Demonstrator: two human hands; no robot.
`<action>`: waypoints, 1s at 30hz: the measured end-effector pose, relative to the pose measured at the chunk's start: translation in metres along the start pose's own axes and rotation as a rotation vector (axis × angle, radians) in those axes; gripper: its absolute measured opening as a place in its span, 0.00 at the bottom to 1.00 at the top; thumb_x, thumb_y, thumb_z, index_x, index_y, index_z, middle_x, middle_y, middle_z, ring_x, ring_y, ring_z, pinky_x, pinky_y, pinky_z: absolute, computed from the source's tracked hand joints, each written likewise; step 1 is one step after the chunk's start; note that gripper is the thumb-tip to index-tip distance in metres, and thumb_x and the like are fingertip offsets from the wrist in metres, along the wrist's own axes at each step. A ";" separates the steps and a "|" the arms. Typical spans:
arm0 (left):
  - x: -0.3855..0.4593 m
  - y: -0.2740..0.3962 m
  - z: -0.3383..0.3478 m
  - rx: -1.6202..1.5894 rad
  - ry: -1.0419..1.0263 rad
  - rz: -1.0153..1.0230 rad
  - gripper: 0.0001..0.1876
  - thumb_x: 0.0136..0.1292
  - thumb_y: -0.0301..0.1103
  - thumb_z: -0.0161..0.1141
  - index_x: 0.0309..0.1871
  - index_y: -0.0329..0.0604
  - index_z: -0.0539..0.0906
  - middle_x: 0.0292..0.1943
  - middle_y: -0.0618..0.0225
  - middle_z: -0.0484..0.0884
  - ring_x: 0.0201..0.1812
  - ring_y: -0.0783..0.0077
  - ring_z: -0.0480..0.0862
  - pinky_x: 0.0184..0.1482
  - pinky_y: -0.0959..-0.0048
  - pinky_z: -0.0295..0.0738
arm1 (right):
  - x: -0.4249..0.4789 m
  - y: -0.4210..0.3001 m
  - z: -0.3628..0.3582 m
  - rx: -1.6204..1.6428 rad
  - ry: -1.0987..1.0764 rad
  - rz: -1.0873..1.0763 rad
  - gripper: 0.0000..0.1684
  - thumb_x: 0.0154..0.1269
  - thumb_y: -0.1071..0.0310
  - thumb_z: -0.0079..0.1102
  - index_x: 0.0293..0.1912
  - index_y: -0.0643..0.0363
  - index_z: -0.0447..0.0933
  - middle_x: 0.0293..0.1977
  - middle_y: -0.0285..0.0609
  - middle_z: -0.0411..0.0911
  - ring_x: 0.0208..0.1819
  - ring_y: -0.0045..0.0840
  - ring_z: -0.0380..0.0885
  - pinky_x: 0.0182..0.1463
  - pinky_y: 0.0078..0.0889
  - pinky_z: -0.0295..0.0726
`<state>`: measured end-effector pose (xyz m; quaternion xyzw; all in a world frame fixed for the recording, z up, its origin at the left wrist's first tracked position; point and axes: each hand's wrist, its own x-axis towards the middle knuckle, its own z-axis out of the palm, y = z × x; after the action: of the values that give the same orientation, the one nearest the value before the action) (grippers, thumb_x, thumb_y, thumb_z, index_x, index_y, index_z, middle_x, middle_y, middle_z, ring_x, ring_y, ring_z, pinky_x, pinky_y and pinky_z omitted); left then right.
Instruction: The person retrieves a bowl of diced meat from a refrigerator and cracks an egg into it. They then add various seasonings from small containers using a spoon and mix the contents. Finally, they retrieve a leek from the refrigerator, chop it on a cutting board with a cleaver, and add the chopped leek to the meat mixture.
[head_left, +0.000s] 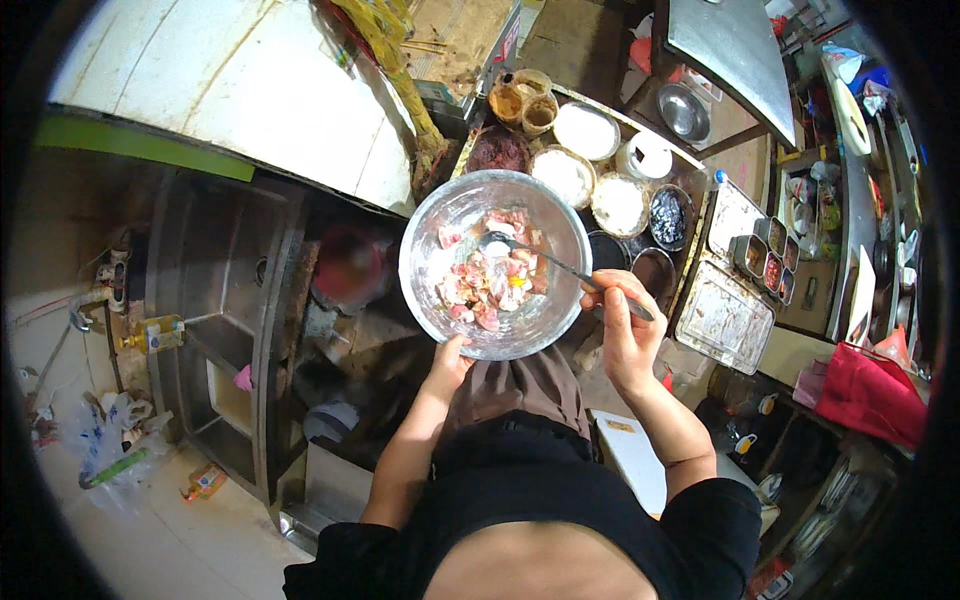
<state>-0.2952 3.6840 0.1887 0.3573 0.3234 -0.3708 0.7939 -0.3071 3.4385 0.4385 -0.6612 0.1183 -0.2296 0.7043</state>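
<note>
A large round metal bowl (429, 300) is held in front of my body. Chunks of raw meat (487, 318) lie in it, with a small yellow bit, perhaps egg yolk, among them. My left hand (451, 361) grips the bowl's near rim, thumb on top and fingers hidden beneath. Between the fingers and thumb of my right hand (626, 319) is the handle of a metal spoon (551, 260). The spoon reaches over the bowl's right rim, and its head rests among the meat pieces near the bowl's middle.
Beyond the bowl stand tubs of white powder (562, 176), a tub of dark red paste (498, 150) and jars of brown seasoning (538, 114). A steel sink (217, 322) is on the left. To the right are a metal tray (724, 316) and small steel containers (750, 255).
</note>
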 end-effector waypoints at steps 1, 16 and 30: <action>0.003 -0.001 -0.002 -0.005 -0.017 0.004 0.25 0.56 0.20 0.49 0.60 0.36 0.70 0.53 0.60 0.77 0.54 0.61 0.79 0.54 0.63 0.78 | 0.001 -0.001 0.001 -0.030 -0.012 -0.016 0.10 0.71 0.76 0.48 0.47 0.71 0.76 0.42 0.46 0.76 0.37 0.22 0.77 0.44 0.24 0.76; -0.003 0.002 -0.001 0.026 -0.043 0.016 0.21 0.54 0.21 0.52 0.54 0.39 0.73 0.47 0.63 0.79 0.46 0.65 0.81 0.48 0.67 0.79 | 0.020 -0.019 -0.012 -0.215 0.101 -0.181 0.11 0.72 0.75 0.49 0.47 0.70 0.76 0.40 0.45 0.78 0.35 0.20 0.78 0.43 0.21 0.76; 0.010 -0.004 -0.011 0.050 0.071 -0.022 0.19 0.53 0.22 0.55 0.51 0.42 0.74 0.43 0.66 0.79 0.42 0.68 0.80 0.40 0.70 0.78 | -0.008 -0.020 0.001 0.078 0.119 0.085 0.11 0.72 0.72 0.49 0.47 0.70 0.76 0.37 0.45 0.78 0.36 0.22 0.77 0.44 0.25 0.77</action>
<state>-0.2958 3.6874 0.1736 0.3864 0.3458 -0.3744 0.7687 -0.3167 3.4422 0.4575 -0.6128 0.1789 -0.2430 0.7304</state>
